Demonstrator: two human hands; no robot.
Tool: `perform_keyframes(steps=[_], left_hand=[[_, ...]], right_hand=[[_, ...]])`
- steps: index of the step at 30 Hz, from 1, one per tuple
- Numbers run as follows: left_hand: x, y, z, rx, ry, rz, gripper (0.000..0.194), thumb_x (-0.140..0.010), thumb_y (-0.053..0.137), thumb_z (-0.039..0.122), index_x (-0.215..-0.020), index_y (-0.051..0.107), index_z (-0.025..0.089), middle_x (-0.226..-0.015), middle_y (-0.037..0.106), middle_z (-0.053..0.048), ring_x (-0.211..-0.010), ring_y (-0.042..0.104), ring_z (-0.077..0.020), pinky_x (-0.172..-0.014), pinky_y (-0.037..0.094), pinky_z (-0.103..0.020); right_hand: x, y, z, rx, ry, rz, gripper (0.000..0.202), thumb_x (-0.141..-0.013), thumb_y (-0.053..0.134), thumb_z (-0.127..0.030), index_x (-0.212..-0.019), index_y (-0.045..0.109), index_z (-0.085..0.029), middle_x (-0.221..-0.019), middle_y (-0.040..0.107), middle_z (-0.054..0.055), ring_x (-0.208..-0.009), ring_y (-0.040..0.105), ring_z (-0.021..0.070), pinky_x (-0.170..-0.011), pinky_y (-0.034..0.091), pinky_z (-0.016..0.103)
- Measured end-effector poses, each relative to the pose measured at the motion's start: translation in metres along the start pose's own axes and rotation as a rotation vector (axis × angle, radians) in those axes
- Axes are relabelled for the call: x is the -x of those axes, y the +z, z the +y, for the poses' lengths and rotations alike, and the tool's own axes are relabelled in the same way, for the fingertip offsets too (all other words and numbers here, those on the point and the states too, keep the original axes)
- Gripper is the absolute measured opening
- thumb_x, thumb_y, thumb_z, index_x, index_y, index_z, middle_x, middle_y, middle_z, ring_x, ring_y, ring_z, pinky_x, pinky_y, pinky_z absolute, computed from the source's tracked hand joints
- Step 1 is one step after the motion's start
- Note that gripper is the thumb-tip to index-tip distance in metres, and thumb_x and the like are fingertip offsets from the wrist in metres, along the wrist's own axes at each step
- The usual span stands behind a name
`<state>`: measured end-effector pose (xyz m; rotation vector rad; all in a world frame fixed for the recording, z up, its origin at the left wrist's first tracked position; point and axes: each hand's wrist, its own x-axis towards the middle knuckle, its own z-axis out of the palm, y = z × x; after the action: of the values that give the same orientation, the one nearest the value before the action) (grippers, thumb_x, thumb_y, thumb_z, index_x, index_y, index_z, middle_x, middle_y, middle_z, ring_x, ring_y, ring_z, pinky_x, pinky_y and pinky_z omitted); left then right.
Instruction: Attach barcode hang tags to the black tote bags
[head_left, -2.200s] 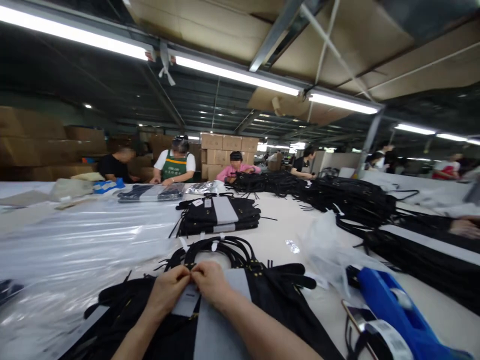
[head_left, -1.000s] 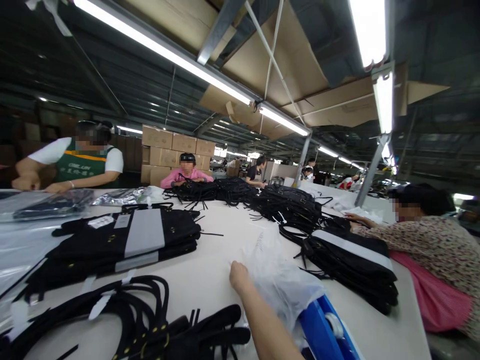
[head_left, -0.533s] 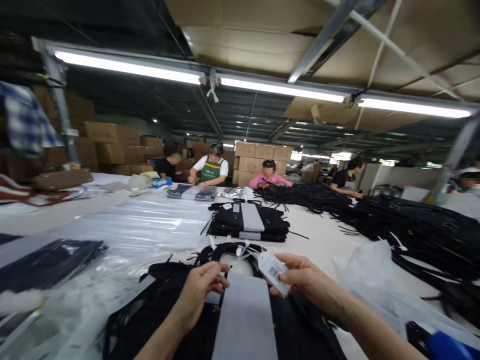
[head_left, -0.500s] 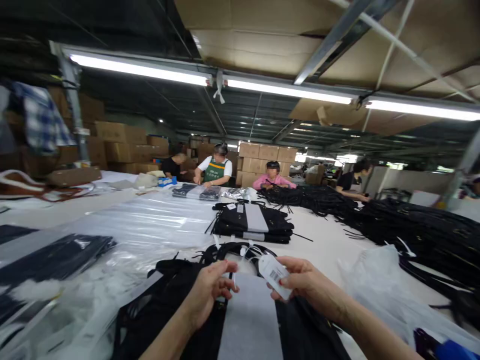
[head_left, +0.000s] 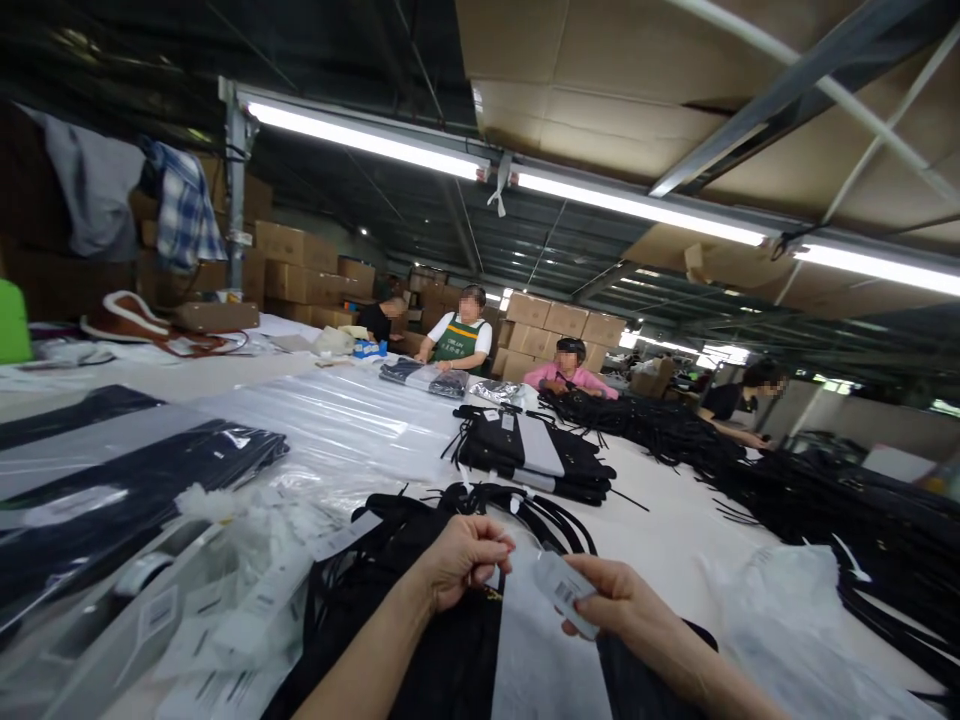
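Observation:
My right hand (head_left: 619, 605) pinches a white hang tag (head_left: 568, 590) with a barcode, between thumb and fingers. To its left, my left hand (head_left: 466, 562) is closed in a pinch; whatever its fingertips hold is too small to make out. Both hands are above a black bag (head_left: 442, 650) lying on the table, with a pale grey strip (head_left: 536, 650) across its middle. Black looped handles (head_left: 559, 515) curve out behind the hands. The bag's near part is partly covered by my forearms.
Folded black bags (head_left: 487, 445) are stacked ahead. Loose tags (head_left: 247, 610) fill a container at left, near plastic-wrapped black goods (head_left: 187, 470) and clear plastic sheets (head_left: 352, 410). A plastic bag (head_left: 780, 600) and a long black heap (head_left: 825, 480) lie right. Several people work beyond.
The camera has turned left and tilted, so the scene sits further right. My left hand's fingers, apart before, have closed into a pinch. My right hand keeps the tag.

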<state>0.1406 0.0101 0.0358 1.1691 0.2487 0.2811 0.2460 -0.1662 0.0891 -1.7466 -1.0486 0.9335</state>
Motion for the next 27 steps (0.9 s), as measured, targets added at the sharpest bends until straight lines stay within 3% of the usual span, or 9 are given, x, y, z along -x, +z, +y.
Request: perform_keyframes(steps=[6, 9, 11, 13, 15, 17, 20, 24, 27], left_hand=[[-0.004, -0.013, -0.003, -0.074, -0.027, 0.056, 0.013, -0.053, 0.064, 0.019, -0.057, 0.054, 0.011, -0.043, 0.057, -0.002, -0.026, 0.034, -0.0023, -0.030, 0.011, -0.015], [-0.004, -0.012, -0.004, -0.092, -0.033, 0.055, 0.015, -0.054, 0.064, 0.022, -0.058, 0.054, 0.012, -0.043, 0.056, 0.000, -0.027, 0.034, -0.0022, -0.030, 0.011, -0.015], [-0.002, -0.009, -0.003, -0.108, -0.043, 0.037, 0.015, -0.053, 0.064, 0.022, -0.058, 0.053, 0.012, -0.042, 0.055, 0.000, -0.027, 0.034, -0.0028, -0.029, 0.012, -0.015], [0.001, -0.006, -0.001, -0.129, -0.054, 0.004, 0.016, -0.052, 0.064, 0.023, -0.057, 0.053, 0.012, -0.042, 0.056, 0.000, -0.027, 0.036, -0.0036, -0.029, 0.014, -0.015], [0.003, -0.005, 0.001, -0.148, -0.060, -0.029, 0.017, -0.053, 0.065, 0.025, -0.057, 0.054, 0.012, -0.044, 0.056, -0.001, -0.028, 0.038, -0.0040, -0.030, 0.017, -0.015], [0.004, -0.007, 0.003, -0.176, -0.037, -0.031, 0.020, -0.057, 0.064, 0.030, -0.058, 0.056, 0.011, -0.045, 0.056, -0.001, -0.029, 0.038, -0.0040, -0.030, 0.018, -0.016], [0.005, -0.014, 0.006, -0.240, 0.049, 0.059, 0.027, -0.062, 0.060, 0.038, -0.059, 0.056, 0.011, -0.048, 0.055, 0.000, -0.031, 0.038, -0.0033, -0.032, 0.020, -0.016], [0.001, -0.031, 0.011, -0.353, 0.109, 0.192, 0.022, -0.065, 0.059, 0.033, -0.067, 0.059, 0.011, -0.056, 0.059, -0.001, -0.039, 0.044, -0.0060, -0.039, 0.029, -0.017], [-0.010, -0.044, 0.019, -0.486, 0.150, 0.345, 0.017, -0.064, 0.055, 0.016, -0.079, 0.062, 0.012, -0.074, 0.064, -0.004, -0.064, 0.056, -0.0120, -0.060, 0.042, -0.022]], right_hand=[[0.005, -0.010, 0.015, 0.642, -0.045, 0.161, 0.033, -0.062, 0.038, -0.011, -0.083, 0.063, -0.019, -0.064, 0.058, -0.001, -0.063, 0.055, 0.0144, -0.059, 0.040, 0.023], [0.007, -0.008, 0.015, 0.817, -0.028, 0.155, 0.040, -0.061, 0.042, -0.010, -0.094, 0.064, -0.018, -0.090, 0.065, 0.005, -0.086, 0.059, 0.0199, -0.076, 0.042, 0.027], [0.002, 0.000, 0.008, 0.876, -0.070, 0.206, 0.048, -0.062, 0.047, -0.013, -0.108, 0.059, -0.016, -0.114, 0.058, 0.009, -0.107, 0.051, 0.0243, -0.092, 0.035, 0.033], [-0.007, 0.013, 0.000, 0.804, -0.120, 0.259, 0.053, -0.065, 0.049, -0.018, -0.118, 0.052, -0.016, -0.124, 0.051, 0.010, -0.114, 0.045, 0.0249, -0.097, 0.032, 0.036], [-0.022, 0.028, -0.007, 0.623, -0.173, 0.229, 0.051, -0.067, 0.049, -0.020, -0.118, 0.050, -0.017, -0.118, 0.056, 0.009, -0.107, 0.051, 0.0232, -0.092, 0.038, 0.035], [-0.039, 0.043, -0.009, 0.402, -0.191, 0.144, 0.047, -0.067, 0.051, -0.022, -0.114, 0.052, -0.017, -0.096, 0.065, 0.006, -0.089, 0.059, 0.0207, -0.078, 0.045, 0.032], [-0.061, 0.055, -0.006, 0.206, -0.108, 0.111, 0.030, -0.073, 0.047, -0.033, -0.095, 0.057, -0.014, -0.057, 0.056, -0.002, -0.053, 0.055, 0.0135, -0.053, 0.045, 0.025], [-0.079, 0.051, -0.007, 0.359, -0.030, 0.226, 0.027, -0.078, 0.041, -0.035, -0.068, 0.056, -0.015, -0.049, 0.044, -0.004, -0.042, 0.045, 0.0097, -0.042, 0.038, 0.021], [-0.086, 0.040, -0.013, 0.496, -0.056, 0.320, 0.024, -0.078, 0.042, -0.031, -0.062, 0.054, -0.017, -0.051, 0.047, -0.002, -0.049, 0.049, 0.0121, -0.046, 0.037, 0.022]])
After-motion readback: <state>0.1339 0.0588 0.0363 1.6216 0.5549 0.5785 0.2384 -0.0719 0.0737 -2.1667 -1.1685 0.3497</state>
